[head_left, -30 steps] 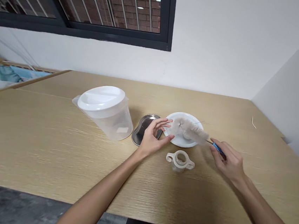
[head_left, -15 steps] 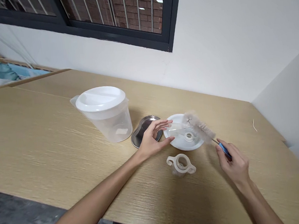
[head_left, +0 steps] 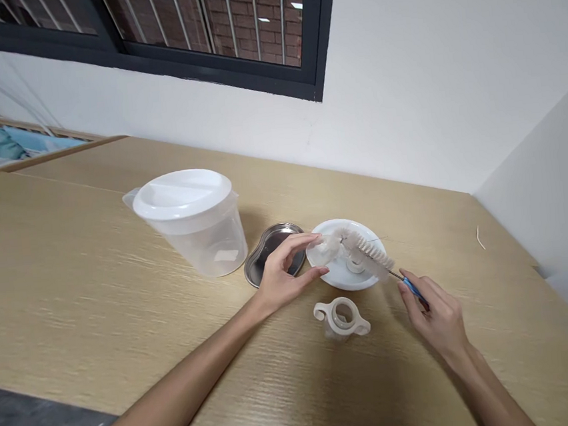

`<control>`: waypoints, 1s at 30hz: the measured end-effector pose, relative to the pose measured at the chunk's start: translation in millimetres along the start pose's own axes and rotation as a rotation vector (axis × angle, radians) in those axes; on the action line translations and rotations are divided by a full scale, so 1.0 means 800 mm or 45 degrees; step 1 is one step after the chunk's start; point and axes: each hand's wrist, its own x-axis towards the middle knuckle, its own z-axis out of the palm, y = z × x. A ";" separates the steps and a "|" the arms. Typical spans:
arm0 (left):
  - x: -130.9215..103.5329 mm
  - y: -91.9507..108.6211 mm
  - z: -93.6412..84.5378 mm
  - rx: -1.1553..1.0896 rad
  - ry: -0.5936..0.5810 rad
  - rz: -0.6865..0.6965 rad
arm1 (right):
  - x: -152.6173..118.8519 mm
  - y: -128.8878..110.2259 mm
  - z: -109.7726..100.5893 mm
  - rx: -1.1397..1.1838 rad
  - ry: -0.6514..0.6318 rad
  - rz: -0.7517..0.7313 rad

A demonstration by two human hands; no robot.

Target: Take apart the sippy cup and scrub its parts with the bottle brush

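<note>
Brush in my right hand [head_left: 439, 315], clear piece in my left [head_left: 287, 276].
I grip the brush's [head_left: 362, 249] blue handle, bristles above the white dish [head_left: 343, 279]; my left thumb and fingers hold the clear piece [head_left: 322, 252].

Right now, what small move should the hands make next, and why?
Probably ease the brush slightly toward the left hand, holding that hand steady. The right hand grips the blue handle, and the bristle tip points at the clear piece between the left thumb and fingers, above the white plate. The overlap hides how deep the tip sits.
</note>
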 end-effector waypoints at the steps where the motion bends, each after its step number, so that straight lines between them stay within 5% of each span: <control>1: 0.000 0.000 -0.001 0.022 0.004 0.000 | 0.000 0.000 -0.001 -0.012 0.000 -0.001; 12: 0.002 -0.001 -0.007 0.241 0.004 -0.014 | 0.003 -0.007 -0.009 0.012 -0.012 -0.158; 24: 0.012 0.006 -0.012 0.364 0.276 -0.105 | 0.004 -0.009 -0.016 0.060 0.053 -0.203; 30: 0.011 0.000 -0.009 0.289 0.271 -0.104 | 0.007 -0.012 -0.018 0.023 0.104 -0.186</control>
